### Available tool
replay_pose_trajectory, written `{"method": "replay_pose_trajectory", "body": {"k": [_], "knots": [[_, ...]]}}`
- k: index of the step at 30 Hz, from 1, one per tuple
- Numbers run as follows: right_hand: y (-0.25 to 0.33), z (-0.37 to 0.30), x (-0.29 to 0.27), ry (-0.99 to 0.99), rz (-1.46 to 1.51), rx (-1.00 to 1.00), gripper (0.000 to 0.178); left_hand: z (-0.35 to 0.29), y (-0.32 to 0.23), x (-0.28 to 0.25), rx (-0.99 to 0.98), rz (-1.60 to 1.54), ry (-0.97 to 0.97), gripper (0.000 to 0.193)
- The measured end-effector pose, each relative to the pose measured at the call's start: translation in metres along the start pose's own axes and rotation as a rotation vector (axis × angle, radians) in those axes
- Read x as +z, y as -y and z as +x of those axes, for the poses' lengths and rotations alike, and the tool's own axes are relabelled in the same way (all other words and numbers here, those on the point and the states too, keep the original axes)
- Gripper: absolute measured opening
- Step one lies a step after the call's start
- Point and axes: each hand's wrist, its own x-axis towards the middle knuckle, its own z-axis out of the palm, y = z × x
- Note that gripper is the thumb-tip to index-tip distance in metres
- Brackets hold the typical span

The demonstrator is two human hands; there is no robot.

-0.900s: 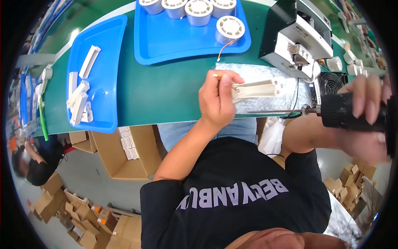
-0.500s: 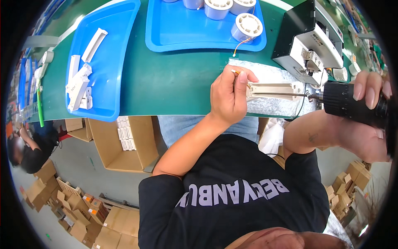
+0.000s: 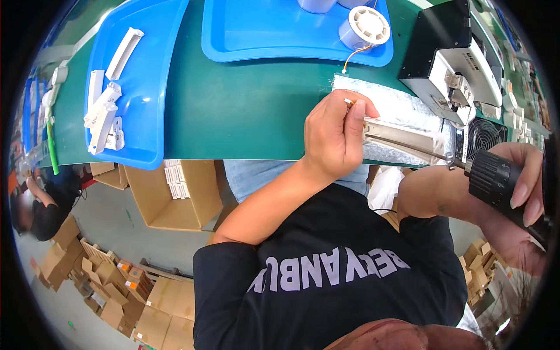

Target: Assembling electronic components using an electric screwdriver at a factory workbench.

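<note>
My left hand (image 3: pixel 333 137) is closed round the left end of a long white plastic housing (image 3: pixel 403 135), with its thumb and bent fingers pressed together. A small wire end with a pale connector (image 3: pixel 349 102) pokes out between thumb and forefinger. My right hand (image 3: pixel 525 184) grips a black power screwdriver (image 3: pixel 496 179) at the right edge. Its long thin bit (image 3: pixel 408 150) runs leftward along the open channel of the housing, toward my left hand. Where the bit's tip ends is hidden at my left fingers.
A silvery mat (image 3: pixel 396 99) lies beneath the housing. Behind it stands a black-and-white screw feeder (image 3: pixel 449 64). A blue tray (image 3: pixel 245 52) holds white round motors (image 3: pixel 364 28), one with a trailing wire. Another blue tray (image 3: pixel 140 116) holds several white housings (image 3: pixel 124 53).
The screwdriver has swung from nearly level to slanting down rightward, as my right hand lowered. The housing tilts the same way. The view has shifted slightly.
</note>
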Motion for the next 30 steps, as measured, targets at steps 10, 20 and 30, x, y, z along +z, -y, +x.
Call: {"method": "replay_pose_trajectory", "body": {"k": [10, 20, 30], "knots": [[-0.009, -0.003, 0.023, -0.184, 0.277, -0.067, 0.073, 0.001, 0.001, 0.000, -0.002, -0.025, 0.003, 0.018], [0.049, -0.001, -0.020, -0.005, 0.228, -0.162, 0.062, 0.000, -0.006, -0.001, -0.139, -0.095, -0.065, 0.018], [0.009, 0.035, -0.062, -0.335, -1.168, -0.453, 0.025, 0.003, -0.013, 0.002, -0.155, -0.092, -0.075, 0.022]]}}
